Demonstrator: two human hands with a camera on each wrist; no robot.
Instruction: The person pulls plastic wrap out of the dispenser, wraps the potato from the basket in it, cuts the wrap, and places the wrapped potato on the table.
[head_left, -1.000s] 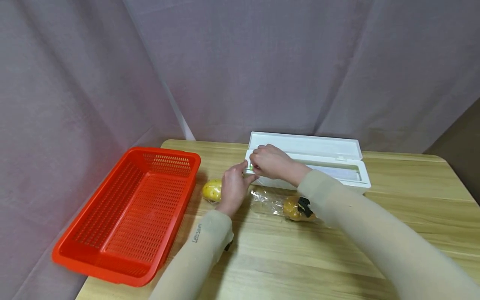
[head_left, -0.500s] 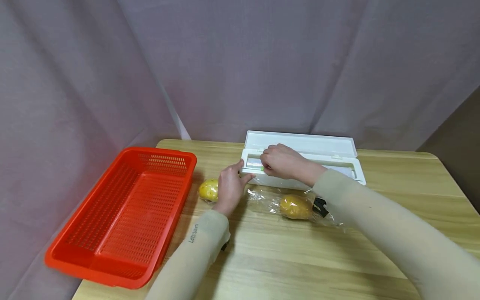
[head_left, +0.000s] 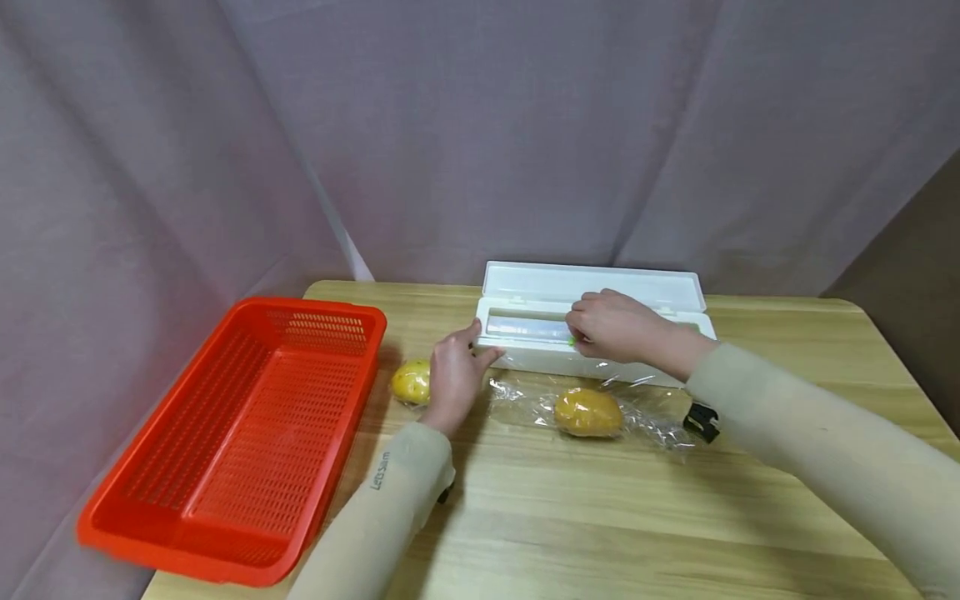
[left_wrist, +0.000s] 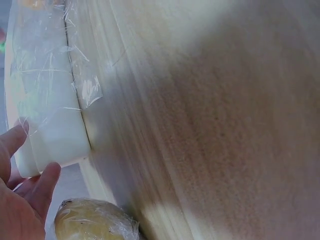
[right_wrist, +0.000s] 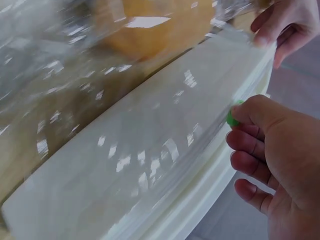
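Note:
A white cling film dispenser stands at the back of the table with its lid raised. My left hand grips its left end, thumb on the front and fingers at the corner. Between thumb and forefinger, my right hand pinches the small green slide cutter on the dispenser's front edge. Clear cling film drapes down the front and lies about a mango-like orange-yellow fruit. Left of my left hand rests a speckled yellow fruit wrapped in film, partly hidden in the head view.
A red slotted plastic basket occupies the table's left side. Grey curtains hang behind and to the left of the wooden table.
My right hand has slid the green cutter rightward along the dispenser, from its left end to about the middle. The left hand keeps its grip on the left end. More of the orange-yellow fruit shows.

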